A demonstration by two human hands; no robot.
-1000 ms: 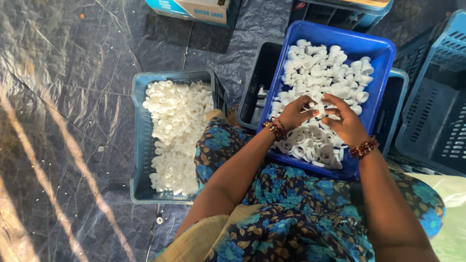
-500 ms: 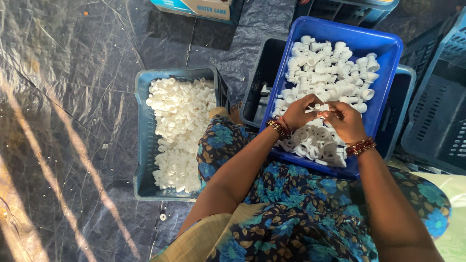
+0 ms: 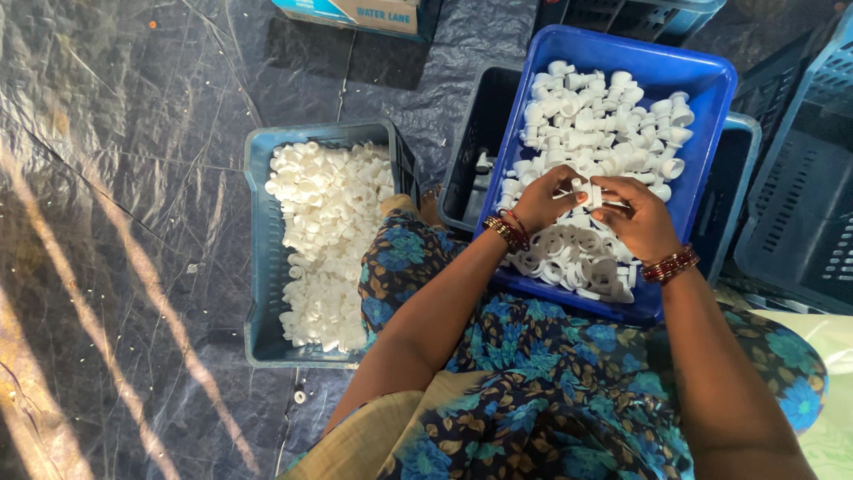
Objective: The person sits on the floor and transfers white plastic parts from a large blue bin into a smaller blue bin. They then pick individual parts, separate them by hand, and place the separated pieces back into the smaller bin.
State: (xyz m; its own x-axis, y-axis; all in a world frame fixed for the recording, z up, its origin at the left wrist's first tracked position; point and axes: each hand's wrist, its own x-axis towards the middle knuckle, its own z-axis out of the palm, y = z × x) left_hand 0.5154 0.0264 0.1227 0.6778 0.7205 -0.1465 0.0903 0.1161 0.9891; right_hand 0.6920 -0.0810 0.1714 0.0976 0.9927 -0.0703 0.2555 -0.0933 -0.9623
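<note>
I see both hands: left hand [image 3: 542, 200], right hand [image 3: 635, 218] fingers pinching small white plastic piece [image 3: 586, 193] over blue tray [image 3: 702, 84]; light, rigid, grip rim.

The floor [image 3: 115, 178] is covered by dark plastic sheeting; a grey-blue crate [image 3: 259, 267] of white plastic parts [image 3: 324, 240] and several dark crates [image 3: 800, 178] are set on it

a small workshop or sorting floor for piecework: the person sits on the floor over a dark plastic sheet [image 3: 107, 222], ringed by blue plastic crates [image 3: 258, 267] and a blue tray [image 3: 702, 89] heaped with small white plastic parts [image 3: 329, 231], a cardboard box [image 3: 355, 13] beyond.
</note>
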